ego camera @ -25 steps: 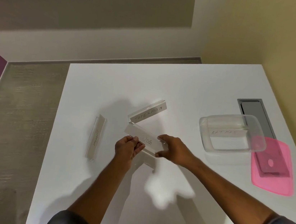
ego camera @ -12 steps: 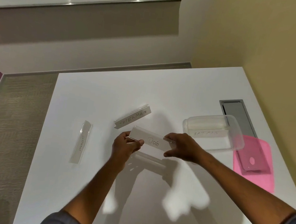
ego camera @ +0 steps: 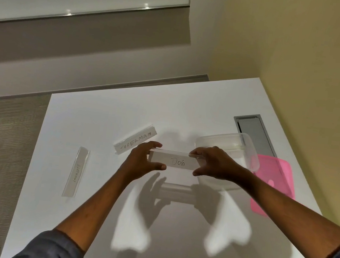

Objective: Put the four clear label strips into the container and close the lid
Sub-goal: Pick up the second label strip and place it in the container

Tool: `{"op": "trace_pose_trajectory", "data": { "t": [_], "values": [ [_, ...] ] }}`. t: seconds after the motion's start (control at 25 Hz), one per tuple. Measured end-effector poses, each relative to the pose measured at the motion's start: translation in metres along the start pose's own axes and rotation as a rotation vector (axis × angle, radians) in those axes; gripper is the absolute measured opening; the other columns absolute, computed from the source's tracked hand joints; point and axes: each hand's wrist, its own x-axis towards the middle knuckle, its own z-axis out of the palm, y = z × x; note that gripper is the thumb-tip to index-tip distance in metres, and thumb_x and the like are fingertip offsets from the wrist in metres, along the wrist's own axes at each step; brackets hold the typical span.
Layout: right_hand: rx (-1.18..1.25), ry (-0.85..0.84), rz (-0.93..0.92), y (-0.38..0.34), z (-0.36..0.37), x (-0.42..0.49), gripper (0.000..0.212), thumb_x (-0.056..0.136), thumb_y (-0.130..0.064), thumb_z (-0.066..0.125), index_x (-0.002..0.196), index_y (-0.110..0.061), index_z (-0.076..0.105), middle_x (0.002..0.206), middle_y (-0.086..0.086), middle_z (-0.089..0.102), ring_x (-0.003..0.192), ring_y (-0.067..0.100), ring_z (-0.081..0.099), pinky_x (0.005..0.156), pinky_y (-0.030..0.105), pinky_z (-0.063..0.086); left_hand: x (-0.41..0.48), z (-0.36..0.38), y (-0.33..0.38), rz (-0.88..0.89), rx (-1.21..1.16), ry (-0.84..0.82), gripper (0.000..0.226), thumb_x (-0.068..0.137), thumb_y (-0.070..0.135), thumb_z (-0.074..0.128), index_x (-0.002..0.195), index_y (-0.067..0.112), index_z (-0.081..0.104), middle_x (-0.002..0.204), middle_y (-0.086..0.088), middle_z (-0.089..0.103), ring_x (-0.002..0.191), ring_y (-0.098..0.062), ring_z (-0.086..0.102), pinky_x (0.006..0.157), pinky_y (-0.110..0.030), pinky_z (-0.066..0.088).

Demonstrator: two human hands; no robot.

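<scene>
Both hands hold a clear label strip marked DOG [ego camera: 176,161] level above the white table [ego camera: 173,226]. My left hand [ego camera: 142,160] pinches its left end and my right hand [ego camera: 212,164] pinches its right end. The strip hangs just left of the clear plastic container [ego camera: 248,150], which my right hand partly hides. A strip marked SUPERMAN [ego camera: 136,142] lies on the table behind my left hand. Another strip marked ELEPHANT [ego camera: 76,172] lies further left. The pink lid [ego camera: 274,183] rests to the right of the container.
A grey cable hatch [ego camera: 255,133] is set in the table behind the container. A yellow wall runs along the table's right edge. Carpeted floor lies beyond the left edge.
Both hands have lifted the DOG strip off the table, turned it level and carried it right toward the container. The camera has tilted, shifting the scene.
</scene>
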Motion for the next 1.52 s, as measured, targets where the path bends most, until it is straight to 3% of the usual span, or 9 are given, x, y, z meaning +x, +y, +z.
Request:
{"op": "trace_pose_trajectory", "data": {
  "t": [0.12, 0.2, 0.36, 0.52, 0.84, 1.2, 1.4, 1.52],
  "values": [
    [0.003, 0.012, 0.002, 0.019, -0.012, -0.006, 0.063, 0.066, -0.038, 0.091, 0.126, -0.03, 0.073, 0.109, -0.013, 0.077, 0.093, 0.014, 0.07, 0.078, 0.033, 0.057, 0.014, 0.007, 0.024, 0.098, 0.189, -0.08, 0.071, 0.074, 0.042, 0.096, 0.138, 0.035, 0.065, 0.131, 0.009, 0.066, 0.119, -0.016, 0.062, 0.096, -0.031, 0.053],
    [0.002, 0.02, -0.004, 0.033, -0.019, -0.011, 0.063, 0.065, -0.037, 0.091, 0.125, -0.031, 0.074, 0.106, -0.017, 0.075, 0.09, 0.011, 0.069, 0.073, 0.028, 0.054, 0.024, 0.013, 0.038, 0.131, 0.301, -0.177, 0.067, 0.077, 0.038, 0.093, 0.137, 0.036, 0.065, 0.128, 0.008, 0.069, 0.118, -0.018, 0.063, 0.092, -0.03, 0.052],
    [-0.012, 0.036, 0.003, 0.06, -0.033, -0.019, 0.065, 0.064, -0.034, 0.094, 0.126, -0.03, 0.075, 0.109, -0.012, 0.078, 0.087, 0.011, 0.068, 0.07, 0.023, 0.052, 0.042, 0.028, 0.065, 0.172, 0.434, -0.303, 0.068, 0.082, 0.031, 0.091, 0.144, 0.032, 0.062, 0.135, 0.003, 0.068, 0.12, -0.02, 0.061, 0.098, -0.038, 0.054],
    [-0.044, 0.075, 0.04, 0.085, -0.049, -0.026, 0.069, 0.065, -0.031, 0.096, 0.129, -0.029, 0.072, 0.116, -0.005, 0.079, 0.093, 0.016, 0.071, 0.081, 0.037, 0.06, 0.057, 0.054, 0.091, 0.24, 0.531, -0.264, 0.067, 0.08, 0.028, 0.092, 0.141, 0.028, 0.064, 0.131, 0.001, 0.07, 0.119, -0.024, 0.063, 0.091, -0.037, 0.053],
    [-0.266, 0.017, 0.064, 0.124, -0.07, -0.03, 0.073, 0.073, -0.036, 0.092, 0.14, -0.021, 0.067, 0.133, 0.001, 0.075, 0.116, 0.023, 0.071, 0.095, 0.04, 0.057, 0.081, 0.107, 0.124, 0.364, 0.72, -0.263, 0.063, 0.08, 0.032, 0.091, 0.137, 0.02, 0.066, 0.123, -0.004, 0.071, 0.112, -0.027, 0.067, 0.087, -0.039, 0.057],
    [-0.439, -0.028, 0.064, 0.151, -0.065, -0.016, 0.067, 0.078, -0.034, 0.09, 0.138, -0.02, 0.064, 0.133, 0.005, 0.072, 0.12, 0.029, 0.069, 0.095, 0.041, 0.056, 0.103, 0.146, 0.129, 0.37, 0.854, -0.3, 0.06, 0.085, 0.028, 0.088, 0.136, 0.012, 0.06, 0.126, -0.01, 0.07, 0.113, -0.032, 0.068, 0.089, -0.043, 0.059],
    [-0.511, -0.058, 0.021, 0.165, -0.053, -0.008, 0.057, 0.076, -0.033, 0.091, 0.125, -0.017, 0.066, 0.123, 0.006, 0.073, 0.11, 0.027, 0.07, 0.078, 0.031, 0.042, 0.11, 0.167, 0.122, 0.366, 0.932, -0.3, 0.049, 0.09, 0.023, 0.082, 0.132, 0.011, 0.06, 0.122, -0.011, 0.071, 0.111, -0.034, 0.071, 0.083, -0.042, 0.057],
    [-0.581, -0.077, -0.009, 0.168, -0.047, -0.001, 0.059, 0.075, -0.032, 0.092, 0.124, -0.015, 0.064, 0.119, 0.008, 0.072, 0.108, 0.028, 0.07, 0.078, 0.034, 0.047, 0.113, 0.178, 0.116, 0.35, 0.959, -0.31, 0.04, 0.094, 0.018, 0.076, 0.13, 0.01, 0.061, 0.121, -0.011, 0.071, 0.11, -0.033, 0.071, 0.083, -0.042, 0.058]
  ]
}}
